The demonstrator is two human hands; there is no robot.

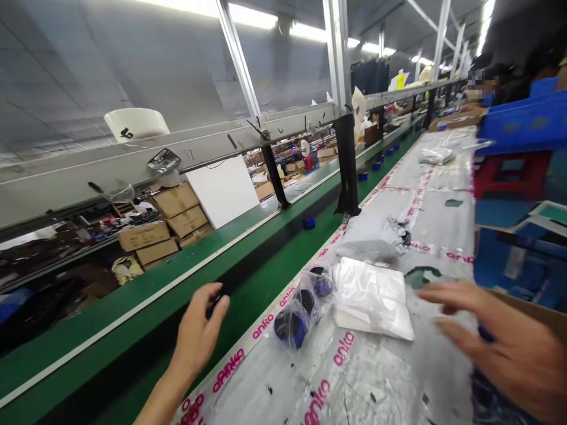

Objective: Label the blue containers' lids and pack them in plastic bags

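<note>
My left hand (197, 333) hangs over the green conveyor belt, thumb and fingers apart, with a dark gap between them. My right hand (500, 336) is blurred above the right edge of the covered table, fingers spread; a bit of dark blue shows beneath it, and I cannot tell what that is. Between the hands, three round blue-and-black items in clear bags lie in a row; the nearest bagged item (290, 329) is closest to my left hand. Beside them is a flat stack of clear plastic bags (372, 298), left of my right hand's fingertips.
A grey plastic package (372, 236) lies beyond the stack. Several blue items, including a blue item (309, 223), sit along the green belt (283, 251). A metal post (345, 159) stands at the table's left edge. Blue crates (522, 124) rest on a red stool (509, 174) at right.
</note>
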